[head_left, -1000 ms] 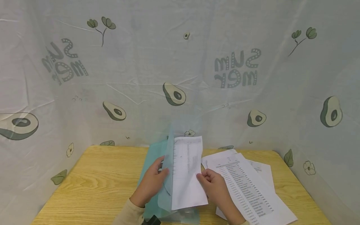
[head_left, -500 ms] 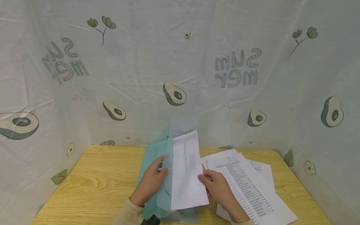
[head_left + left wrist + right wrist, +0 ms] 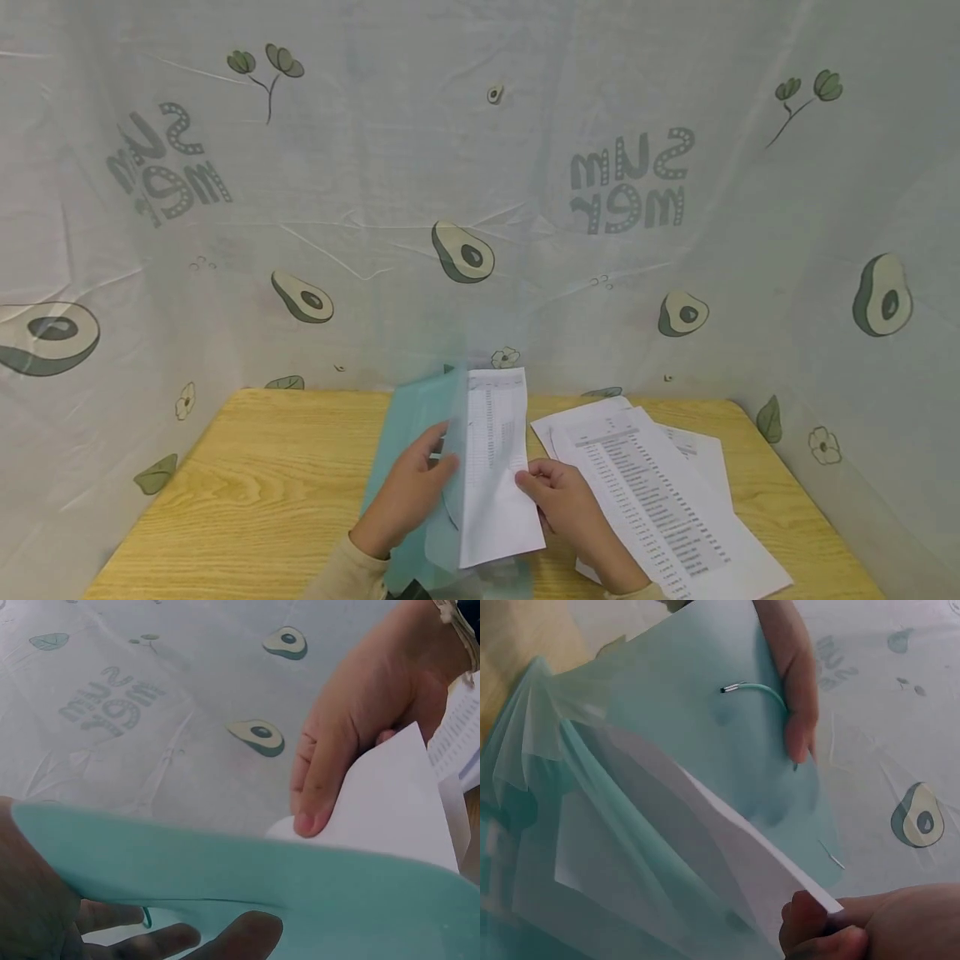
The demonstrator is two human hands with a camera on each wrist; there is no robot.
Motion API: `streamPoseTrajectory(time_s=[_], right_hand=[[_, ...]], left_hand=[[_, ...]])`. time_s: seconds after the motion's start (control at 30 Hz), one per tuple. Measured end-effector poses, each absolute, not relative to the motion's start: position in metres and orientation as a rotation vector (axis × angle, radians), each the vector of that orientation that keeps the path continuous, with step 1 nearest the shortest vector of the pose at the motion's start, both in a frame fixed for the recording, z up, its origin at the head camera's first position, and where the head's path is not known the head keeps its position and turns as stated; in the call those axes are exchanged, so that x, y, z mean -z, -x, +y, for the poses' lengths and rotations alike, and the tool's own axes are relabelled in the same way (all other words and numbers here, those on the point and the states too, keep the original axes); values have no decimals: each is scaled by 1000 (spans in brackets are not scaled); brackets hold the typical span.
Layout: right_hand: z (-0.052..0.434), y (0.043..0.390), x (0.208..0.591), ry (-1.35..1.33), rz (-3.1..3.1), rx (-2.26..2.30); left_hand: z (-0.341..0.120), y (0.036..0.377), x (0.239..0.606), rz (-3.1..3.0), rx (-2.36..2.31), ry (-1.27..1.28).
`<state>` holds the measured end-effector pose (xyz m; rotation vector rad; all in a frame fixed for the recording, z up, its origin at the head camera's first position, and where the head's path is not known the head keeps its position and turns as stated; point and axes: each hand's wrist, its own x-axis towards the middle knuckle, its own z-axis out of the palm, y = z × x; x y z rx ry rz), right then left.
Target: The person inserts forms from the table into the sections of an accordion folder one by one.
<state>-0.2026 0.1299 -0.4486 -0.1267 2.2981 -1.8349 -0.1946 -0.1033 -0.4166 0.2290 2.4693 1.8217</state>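
Observation:
A translucent teal folder (image 3: 408, 421) stands open on the wooden table (image 3: 247, 483). My left hand (image 3: 441, 454) grips its front flap, fingers (image 3: 793, 697) lying along the outside by a teal elastic cord (image 3: 759, 690). My right hand (image 3: 529, 480) pinches the right edge of a white printed sheet (image 3: 495, 467) between thumb and fingers (image 3: 817, 934). The sheet's lower part sits behind the flap, inside the folder (image 3: 645, 847). In the left wrist view the folder's edge (image 3: 300, 877) crosses the frame, with the right hand (image 3: 352, 727) and the sheet (image 3: 390, 795) behind it.
A loose stack of printed pages (image 3: 660, 492) lies on the table to the right of the folder. A white curtain with avocado prints (image 3: 465, 250) closes off the back and both sides. The bare wood at the left (image 3: 225, 517) holds nothing.
The sheet has sunk lower into the folder and turned narrower to the camera. Both hands shifted slightly with it, the right hand moving a little to the left.

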Motion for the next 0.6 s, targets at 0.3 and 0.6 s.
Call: streamPoseTrajectory(time_s=[0.3, 0.6], right_hand=[[126, 201, 448, 1, 2450, 1860], [118, 199, 445, -7, 2499, 1865]], left_hand=[[-100, 193, 416, 2437, -1853, -268], [-97, 190, 414, 2462, -1826, -261]])
